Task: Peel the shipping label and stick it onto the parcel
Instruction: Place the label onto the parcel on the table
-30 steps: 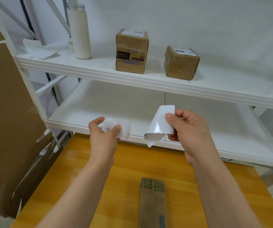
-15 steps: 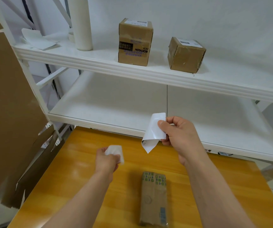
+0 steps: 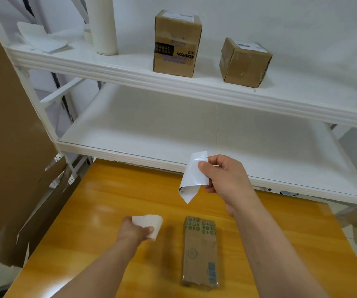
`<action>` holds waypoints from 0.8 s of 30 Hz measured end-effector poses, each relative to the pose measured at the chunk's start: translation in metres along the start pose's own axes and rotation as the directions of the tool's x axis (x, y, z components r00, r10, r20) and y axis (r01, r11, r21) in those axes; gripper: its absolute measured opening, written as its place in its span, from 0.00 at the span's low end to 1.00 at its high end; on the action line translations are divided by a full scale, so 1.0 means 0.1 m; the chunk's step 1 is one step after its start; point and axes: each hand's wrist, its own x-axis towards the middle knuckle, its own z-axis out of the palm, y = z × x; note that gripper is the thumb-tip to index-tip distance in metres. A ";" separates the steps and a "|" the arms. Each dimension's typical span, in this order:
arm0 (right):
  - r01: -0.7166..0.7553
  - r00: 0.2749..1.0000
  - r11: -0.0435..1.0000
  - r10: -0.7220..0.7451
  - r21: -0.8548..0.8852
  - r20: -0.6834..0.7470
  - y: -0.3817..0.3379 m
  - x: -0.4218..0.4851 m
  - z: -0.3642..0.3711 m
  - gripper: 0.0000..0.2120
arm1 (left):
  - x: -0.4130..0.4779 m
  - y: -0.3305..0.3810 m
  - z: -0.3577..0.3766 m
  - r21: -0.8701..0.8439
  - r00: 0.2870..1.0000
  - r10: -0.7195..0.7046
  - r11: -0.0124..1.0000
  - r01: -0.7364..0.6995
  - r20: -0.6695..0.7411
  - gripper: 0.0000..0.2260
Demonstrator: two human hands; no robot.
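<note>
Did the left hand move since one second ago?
Yes. The left hand came down from the lower shelf's edge toward the table, now beside the parcel.

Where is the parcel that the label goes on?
The parcel lies flat on the wooden table, low in the head view, just right of the left hand and below the right hand.

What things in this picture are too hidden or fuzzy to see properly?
All in the head view:
- The label: its printed face is turned away and curled in the right hand.
- The crumpled paper: it is bunched in the left hand, so any print is hidden.
- The parcel: its print is too small and blurred to read.
- The white bottle: its top is cut off by the upper edge.
</note>
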 end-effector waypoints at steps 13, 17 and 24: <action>-0.022 1.000 1.000 0.022 -0.011 0.002 0.06 -0.02 0.06 0.05 | 0.16 -0.25 -0.04 0.362 0.967 -0.053 0.931 -0.043 0.250 0.22; -0.031 1.000 0.999 0.031 -0.029 -0.005 0.09 -0.03 0.07 0.04 | 0.22 -0.13 -0.11 0.502 0.993 0.078 0.858 -0.111 0.087 0.30; -0.051 0.999 0.996 0.051 -0.073 -0.003 0.17 -0.04 0.10 0.05 | 0.08 0.21 0.01 0.374 0.934 0.341 0.857 -0.354 0.102 0.16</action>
